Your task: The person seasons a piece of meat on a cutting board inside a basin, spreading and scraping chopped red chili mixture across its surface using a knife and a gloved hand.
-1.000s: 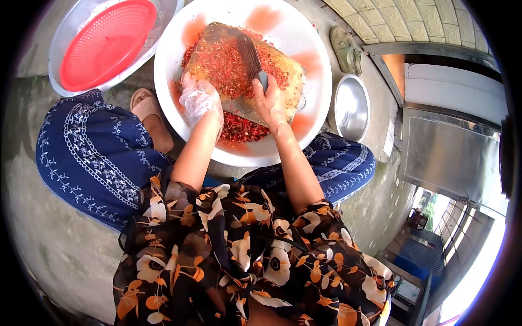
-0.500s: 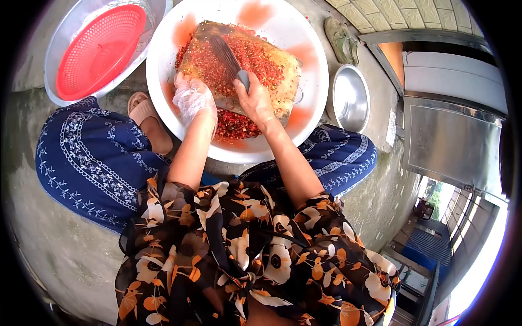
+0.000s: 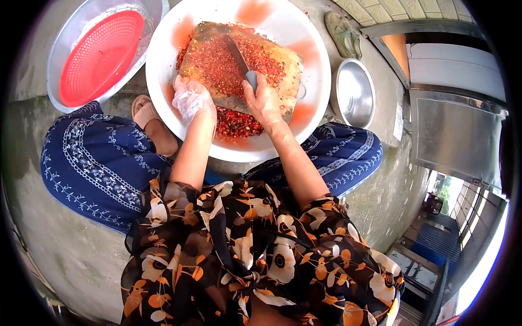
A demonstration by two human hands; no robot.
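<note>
A wooden cutting board [image 3: 288, 70] covered with chopped red chili [image 3: 217, 62] lies inside a large white basin [image 3: 310, 32]. My right hand [image 3: 265, 100] grips the handle of a cleaver [image 3: 238, 54] whose blade stands edge-down in the chili. My left hand [image 3: 193, 100], in a clear plastic glove, rests at the board's near left edge with its fingers curled. More chopped chili [image 3: 236, 124] is heaped in the basin between my hands, below the board.
A red colander [image 3: 100, 54] sits in a metal basin [image 3: 155, 11] at upper left. A small steel bowl [image 3: 353, 92] stands right of the white basin, a shoe [image 3: 343, 32] behind it. My knees in blue patterned trousers [image 3: 92, 157] flank the basin on the concrete floor.
The cleaver has swung from a tilted, flat-showing position to nearly edge-on over the chili. My right hand shifted slightly; my left hand stayed at the board's edge.
</note>
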